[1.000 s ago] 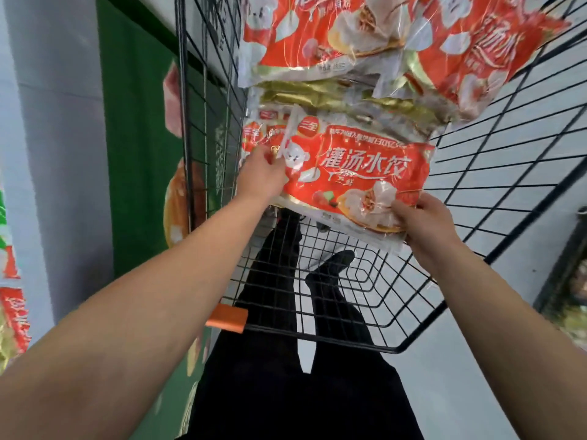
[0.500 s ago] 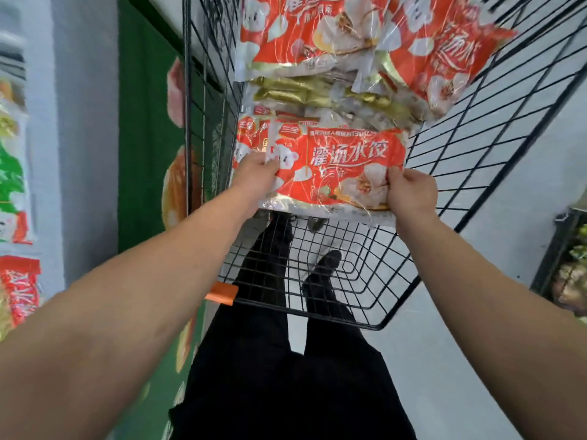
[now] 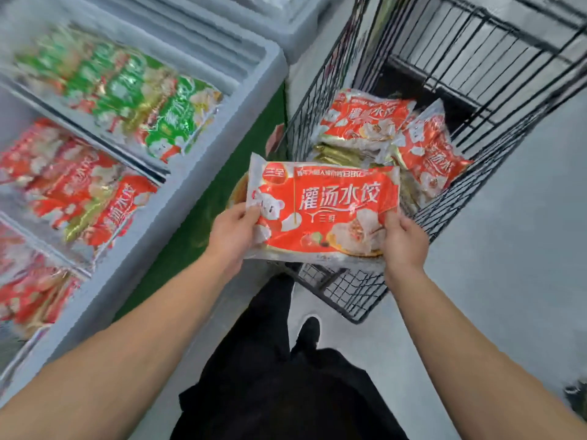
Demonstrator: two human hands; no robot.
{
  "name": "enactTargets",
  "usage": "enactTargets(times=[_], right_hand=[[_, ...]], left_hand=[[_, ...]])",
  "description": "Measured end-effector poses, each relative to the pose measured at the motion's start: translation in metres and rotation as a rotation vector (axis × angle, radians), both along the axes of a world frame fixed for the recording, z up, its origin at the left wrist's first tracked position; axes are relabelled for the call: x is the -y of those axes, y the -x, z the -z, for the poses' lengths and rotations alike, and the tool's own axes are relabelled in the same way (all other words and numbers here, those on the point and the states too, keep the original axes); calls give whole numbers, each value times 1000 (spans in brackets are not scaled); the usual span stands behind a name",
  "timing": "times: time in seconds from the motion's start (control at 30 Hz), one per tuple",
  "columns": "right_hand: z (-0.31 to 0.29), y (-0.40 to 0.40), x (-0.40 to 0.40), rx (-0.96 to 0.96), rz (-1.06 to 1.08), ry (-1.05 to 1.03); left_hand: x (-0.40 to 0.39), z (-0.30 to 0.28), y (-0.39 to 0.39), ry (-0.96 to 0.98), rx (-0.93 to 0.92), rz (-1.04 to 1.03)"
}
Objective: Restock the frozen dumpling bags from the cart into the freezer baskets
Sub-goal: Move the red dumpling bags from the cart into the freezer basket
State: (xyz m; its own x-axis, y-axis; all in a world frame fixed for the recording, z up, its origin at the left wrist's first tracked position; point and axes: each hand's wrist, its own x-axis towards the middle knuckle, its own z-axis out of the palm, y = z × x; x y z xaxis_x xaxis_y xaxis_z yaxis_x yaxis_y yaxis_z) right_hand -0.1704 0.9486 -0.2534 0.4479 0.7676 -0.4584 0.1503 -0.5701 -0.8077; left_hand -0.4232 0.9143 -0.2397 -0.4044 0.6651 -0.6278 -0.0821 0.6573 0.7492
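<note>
I hold a red dumpling bag flat in the air between the freezer and the cart. My left hand pinches its left edge and my right hand grips its right lower corner. Behind it the black wire cart holds more red dumpling bags and a gold pack. To the left the open grey chest freezer shows sections with red bags and green bags, blurred.
The freezer's grey rim runs diagonally at my left, with a green panel on its side. My black-trousered legs and a shoe stand on the grey floor. Bare floor lies to the right of the cart.
The bag has been lifted out of the cart and pulled toward me, still held in both hands. The view has swung left, so the freezer's open top is now in sight.
</note>
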Motion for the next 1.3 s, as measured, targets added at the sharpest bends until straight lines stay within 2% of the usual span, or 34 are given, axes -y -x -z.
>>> enactTargets(times=[0.2,0.37,0.53,0.7,0.97,1.13,1.3], right_hand=[[-55,67,24,-94,-242,-159],[-89,147,40,-155,-459,-220],[-95,240,67,-155,-603,-215],[-86,344,92,-148,-732,-171],[-80,447,94,-56,-875,-175],[-70,494,70,-11,-923,-129],[-54,546,11,56,-1082,-71]], left_hand=[[86,-59,49,-135,-69,-216],[146,-81,112,-180,-83,-399],[208,-89,185,-205,-71,-539],[259,-85,269,-199,-152,-578],[279,-71,348,-121,-81,-715],[260,-58,383,-72,-54,-733],[211,-39,421,-6,0,-769]])
